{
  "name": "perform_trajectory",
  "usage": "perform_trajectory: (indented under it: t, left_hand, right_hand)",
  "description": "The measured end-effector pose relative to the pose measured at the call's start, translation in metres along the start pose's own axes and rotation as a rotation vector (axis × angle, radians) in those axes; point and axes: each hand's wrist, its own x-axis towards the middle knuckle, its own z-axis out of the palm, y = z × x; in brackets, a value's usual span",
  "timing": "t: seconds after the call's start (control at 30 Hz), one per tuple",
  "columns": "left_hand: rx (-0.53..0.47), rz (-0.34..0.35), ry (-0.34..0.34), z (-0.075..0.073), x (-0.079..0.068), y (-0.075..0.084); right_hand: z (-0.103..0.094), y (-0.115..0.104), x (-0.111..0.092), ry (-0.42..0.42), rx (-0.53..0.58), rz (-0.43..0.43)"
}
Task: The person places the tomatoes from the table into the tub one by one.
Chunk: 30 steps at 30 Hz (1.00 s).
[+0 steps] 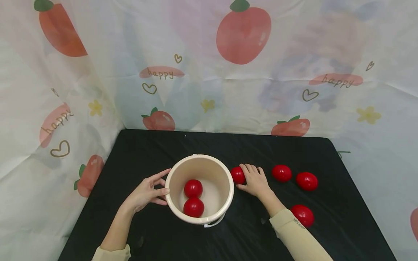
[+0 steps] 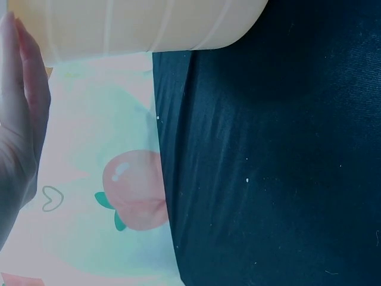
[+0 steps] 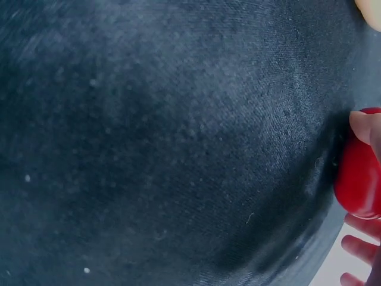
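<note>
A cream bucket [image 1: 200, 158] stands on the black-covered table, its handle folded down at the front. Two glossy red balls [image 1: 193, 189] lie inside, one before the other. At the bucket's left side my left hand [image 1: 148, 192] rests with spread fingers along the outer wall and the thumb at the rim. Seen from the left wrist, those fingers [image 2: 36, 95] lie nearly straight against the ribbed wall. Just right of the bucket, my right hand [image 1: 255, 181] grips another red ball [image 1: 237, 175] between thumb and fingers. That ball [image 3: 359, 176] shows partly at the right wrist view's edge.
Several more red balls lie right of my right hand: one nearest [image 1: 282, 173], one farther right [image 1: 307, 181], and one closer to me [image 1: 302, 216] beside the sleeve. A fruit-printed curtain [image 1: 202, 94] hangs behind the table [image 1: 156, 143] and along its left side.
</note>
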Motion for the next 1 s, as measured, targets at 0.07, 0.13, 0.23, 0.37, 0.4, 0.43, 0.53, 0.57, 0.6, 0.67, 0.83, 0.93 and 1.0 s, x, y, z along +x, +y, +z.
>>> perform_trajectory:
  t: [0.07,0.13,0.23,0.37,0.4,0.43,0.53,0.57,0.6,0.67,0.83,0.93,1.0]
  left_hand:
    - [0.001,-0.001,0.000,0.000,0.000,0.000]
    - [0.000,0.004,-0.004,0.000,0.000,-0.001]
    - [-0.002,0.012,-0.012,0.000,0.000,0.000]
    - [0.000,0.012,-0.010,0.000,-0.001,0.000]
    - [-0.001,0.011,-0.008,0.000,-0.001,0.000]
    - [0.000,0.010,-0.007,0.000,-0.001,0.000]
    - [-0.003,0.013,-0.009,0.000,-0.001,0.000]
    - [-0.003,0.012,-0.008,0.001,-0.001,0.001]
    - [-0.004,0.013,-0.008,0.000,0.000,0.001]
    - [-0.002,0.014,-0.010,0.000,0.000,0.001]
    - [0.000,0.006,-0.008,0.000,0.000,0.001]
    - [0.000,0.004,-0.009,0.001,0.000,0.001]
    - [0.002,0.006,-0.014,0.001,0.000,0.002]
  right_hand:
    - [-0.002,0.000,0.000,0.006,0.002,-0.002]
    - [-0.005,0.000,0.001,0.021,0.003,-0.006]
    - [-0.014,-0.001,0.002,0.063,-0.003,-0.021]
    - [-0.034,-0.004,0.003,0.130,-0.025,-0.053]
    - [-0.039,-0.005,0.003,0.148,-0.030,-0.061]
    - [-0.045,-0.006,0.003,0.166,-0.034,-0.069]
    - [-0.064,-0.010,0.003,0.221,-0.035,-0.086]
    - [-0.069,-0.011,0.003,0.239,-0.035,-0.092]
    - [-0.075,-0.013,0.002,0.256,-0.034,-0.097]
    - [-0.086,-0.016,0.002,0.288,-0.033,-0.112]
    - [-0.108,-0.029,0.000,0.362,-0.044,-0.170]
    - [-0.117,-0.040,-0.002,0.386,-0.054,-0.221]
    - [-0.121,-0.048,-0.003,0.391,-0.073,-0.261]
